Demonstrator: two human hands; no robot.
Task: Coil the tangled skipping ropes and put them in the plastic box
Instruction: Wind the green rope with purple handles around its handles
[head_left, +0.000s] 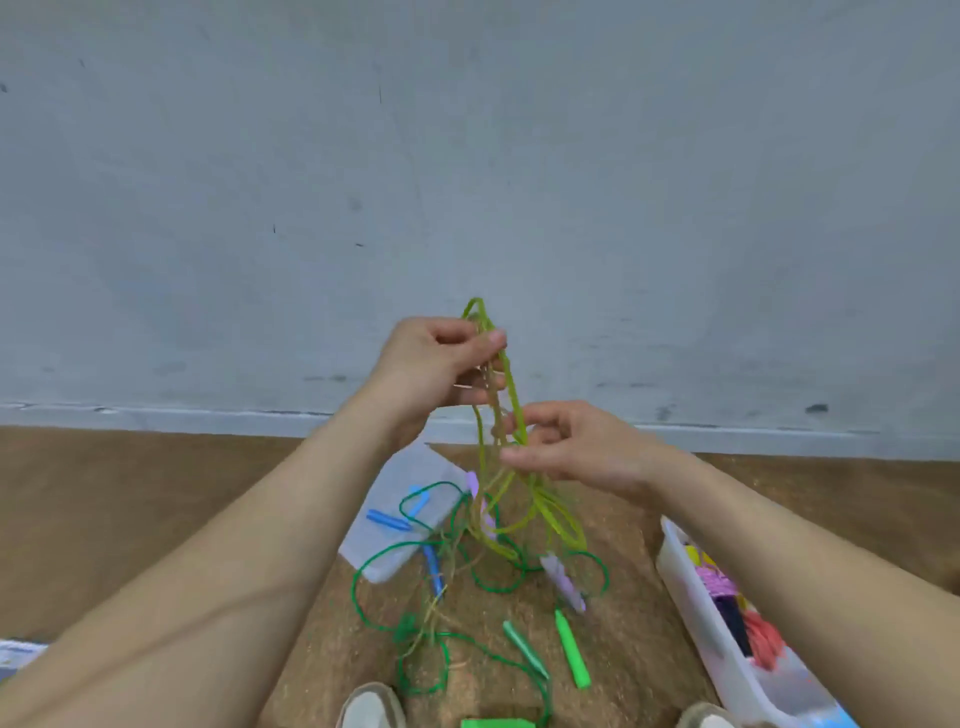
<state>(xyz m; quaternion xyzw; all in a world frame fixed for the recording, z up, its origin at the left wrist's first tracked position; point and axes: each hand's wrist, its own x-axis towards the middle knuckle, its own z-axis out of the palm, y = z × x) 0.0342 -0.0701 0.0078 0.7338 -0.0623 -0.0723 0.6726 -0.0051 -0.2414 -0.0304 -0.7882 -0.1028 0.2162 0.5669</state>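
Yellow-green rope (506, 395), tangled, between hands (436, 371).

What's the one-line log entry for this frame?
left hand: grips yellow-green rope | right hand: pinches it lower | green rope: tangled on floor

No text, label, brand, number or sign can be read. At 8 o'clock, a white item (18, 656) is cut off by the frame's edge; faint bluish marks are seen on it, but they are too blurred to be made out. At 5 o'clock, a blue patch (831, 719) is seen at the near end of the plastic box (688, 590), and no lettering can be told on it.
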